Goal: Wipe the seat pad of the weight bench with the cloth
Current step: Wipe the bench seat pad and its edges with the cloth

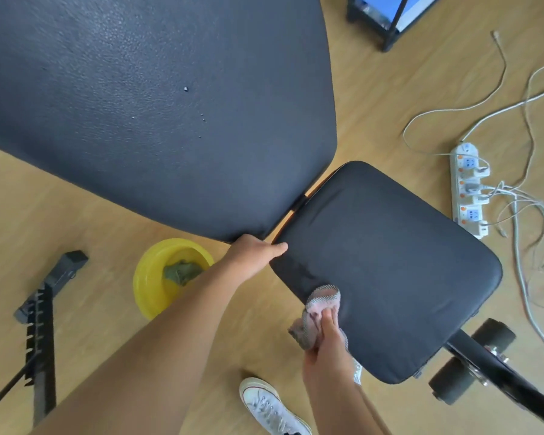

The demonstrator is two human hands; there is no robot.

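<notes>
As the left hand [253,254] grips the seat pad [390,262], the right hand [325,350] clutches the cloth [322,299] against it.

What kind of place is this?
Likely a home or office room used for workouts, not a commercial gym: weight bench, wood-look floor, loaded power strip with loose cables.

cloth [322,304] on seat pad [387,262] | bowl [151,277] on floor [76,202], left | power strip [468,189] right
</notes>
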